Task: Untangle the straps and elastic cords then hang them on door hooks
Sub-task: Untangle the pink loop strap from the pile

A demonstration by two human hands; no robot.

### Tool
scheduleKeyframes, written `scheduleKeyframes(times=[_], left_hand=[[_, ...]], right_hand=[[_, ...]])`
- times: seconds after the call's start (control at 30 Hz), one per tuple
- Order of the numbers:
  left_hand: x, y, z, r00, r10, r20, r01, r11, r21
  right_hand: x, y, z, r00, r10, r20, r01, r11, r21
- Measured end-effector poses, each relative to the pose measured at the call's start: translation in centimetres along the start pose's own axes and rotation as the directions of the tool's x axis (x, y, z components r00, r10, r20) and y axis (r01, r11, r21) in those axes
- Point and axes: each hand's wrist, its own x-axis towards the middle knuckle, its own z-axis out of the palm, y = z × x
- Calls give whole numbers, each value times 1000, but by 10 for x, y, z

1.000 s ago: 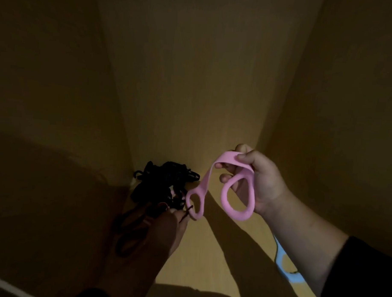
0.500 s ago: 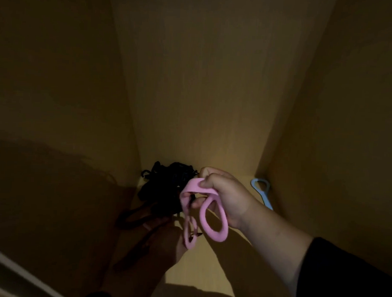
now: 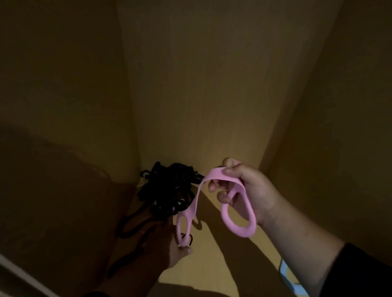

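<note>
A pink elastic strap [image 3: 237, 218] with looped ends hangs from my right hand [image 3: 249, 190], which grips its upper part with thumb on top and fingers curled through a loop. Its lower loop [image 3: 184, 228] reaches down to my left hand [image 3: 165, 247], which lies in deep shadow; its fingertips touch the loop's bottom end, and whether they pinch it is too dark to tell. A black tangle of cords and straps [image 3: 169, 189] lies in the back left corner of the wooden floor, just beyond my left hand.
I look down into a narrow wooden compartment with a back panel [image 3: 203, 93], a left wall [image 3: 54, 99] and a right wall [image 3: 346, 131]. A light blue strap [image 3: 290, 280] lies on the floor at the lower right, partly hidden by my right forearm.
My right hand moved right and up, stretching the pink strap out from the bunched shape it had. The view shifted, and the blue strap now shows under my forearm.
</note>
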Motion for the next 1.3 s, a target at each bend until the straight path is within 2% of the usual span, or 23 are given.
scheduleKeyframes(times=[0.1,0.13,0.17,0.2,0.23,0.27,0.3,0.33,0.4,0.47,0.57,0.67,0.73,0.83,0.97,1.03,1.07,1.1,1.17,1.2,1.23,1.3], left_hand=[[7,14,-9,993,121,6,-121,982,146],[9,21,-11,989,146,3,-146,987,67],[15,28,-11,991,132,28,-128,986,-102],[22,35,-11,990,69,124,-22,939,-344],[28,43,-14,963,-12,271,167,813,-558],[34,53,-14,878,-57,475,394,650,-650],[37,64,-17,765,-34,643,570,501,-651],[38,74,-20,666,15,746,675,414,-611],[36,95,-23,546,149,824,759,329,-562],[38,112,-16,490,256,833,796,258,-547],[46,139,2,488,344,802,834,88,-545],[58,161,22,571,372,732,804,-73,-591],[66,172,29,613,354,707,776,-100,-623],[87,185,35,665,333,668,725,-76,-685],[135,196,35,773,307,555,584,-3,-812],[172,200,27,805,221,550,553,56,-831],[193,198,25,839,152,522,508,122,-853],[213,196,23,886,92,455,425,231,-875],[243,188,19,966,91,240,144,582,-800],[253,183,20,978,135,158,10,729,-684],[263,176,25,973,204,109,-111,824,-555],[268,163,32,937,335,105,-300,919,-257]], right_hand=[[-9,-10,-15,999,-33,-36,30,998,-62],[-12,-13,-20,998,-42,-48,38,996,-85],[-16,-15,-25,997,-51,-63,44,993,-109],[-19,-17,-29,995,-59,-82,47,989,-137],[-24,-19,-34,992,-65,-105,46,983,-176],[-29,-21,-38,988,-71,-134,39,973,-226],[-34,-24,-41,982,-80,-170,29,959,-281],[-39,-27,-45,973,-92,-210,19,945,-326],[-49,-33,-53,953,-106,-285,-7,930,-368],[-58,-37,-64,929,-102,-356,-42,927,-373],[-69,-40,-78,909,-78,-410,-84,928,-363],[-75,-41,-87,921,-39,-387,-93,944,-316],[-75,-41,-93,933,-8,-360,-105,950,-294],[-68,-39,-103,941,-2,-338,-108,946,-306],[-61,-34,-118,940,34,-340,-147,938,-313],[-61,-28,-126,921,61,-385,-190,933,-306],[-60,-24,-132,898,76,-433,-222,929,-298],[-58,-18,-137,863,86,-498,-266,915,-303],[-53,4,-152,761,117,-638,-416,843,-341],[-51,15,-157,715,138,-685,-501,785,-365],[-51,27,-163,686,152,-712,-577,710,-404],[-55,49,-169,690,125,-713,-659,514,-549]])
